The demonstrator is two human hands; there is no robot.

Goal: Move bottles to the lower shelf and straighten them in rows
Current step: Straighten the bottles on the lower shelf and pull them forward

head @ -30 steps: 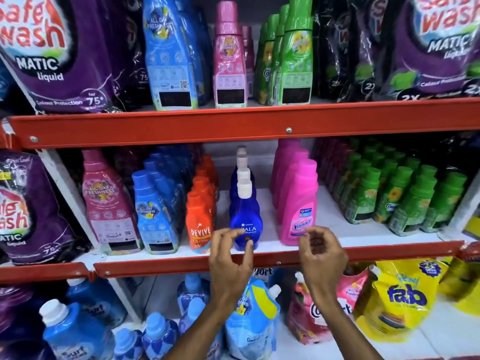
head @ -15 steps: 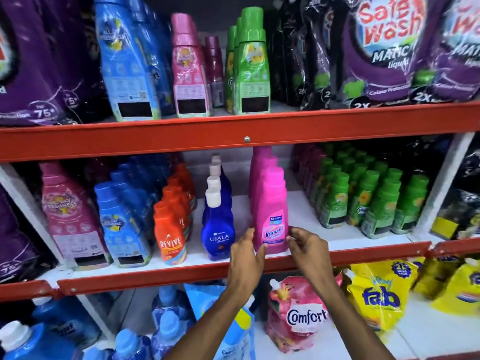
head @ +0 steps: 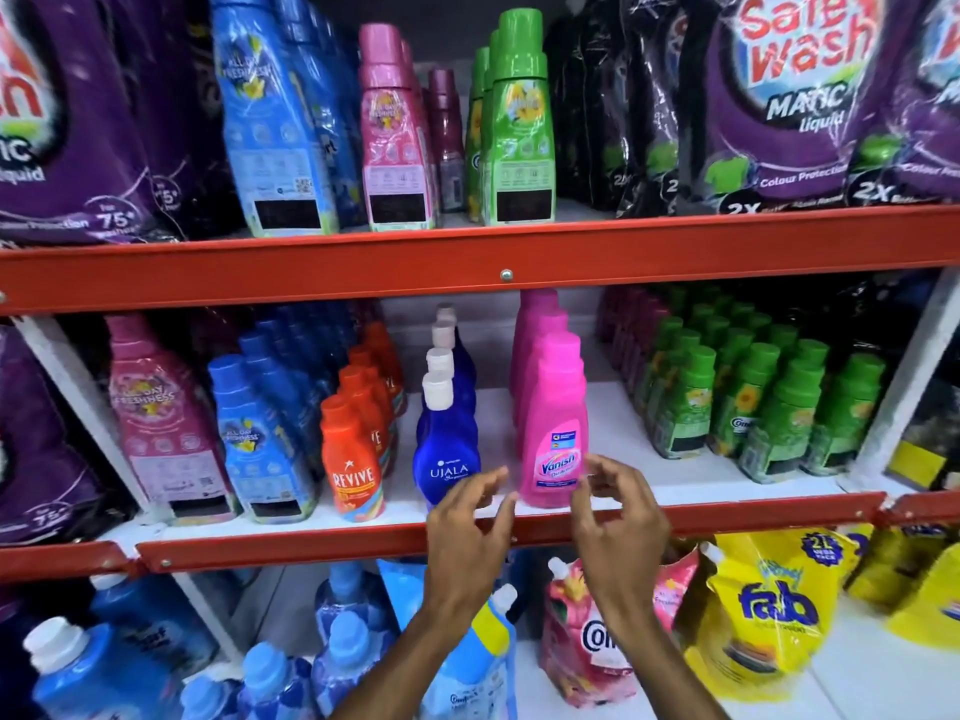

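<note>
A row of pink Vanish bottles (head: 555,433) stands front to back on the middle shelf (head: 363,543), beside a row of blue Ujala bottles (head: 447,449) with white caps. My left hand (head: 467,532) hovers in front of the Ujala row, fingers spread, holding nothing. My right hand (head: 618,517) is just right of the front Vanish bottle, fingers curled and apart, close to the bottle but not gripping it. Orange Revive bottles (head: 353,459) stand left of the Ujala row. Tall blue (head: 275,122), pink (head: 395,137) and green bottles (head: 519,127) stand on the upper shelf (head: 467,267).
Small green bottles (head: 753,407) fill the right of the middle shelf, with larger pink and blue bottles (head: 260,439) at the left. Purple Safe Wash pouches (head: 795,96) flank the top shelf. Below lie Comfort pouches (head: 587,641), yellow Fab pouches (head: 769,615) and blue jugs (head: 88,672).
The view has shifted so the shelves sit further left in the frame. Both hands moved from the Ujala and Vanish fronts to either side of the front Vanish bottle, then drew back slightly, fingers opening.
</note>
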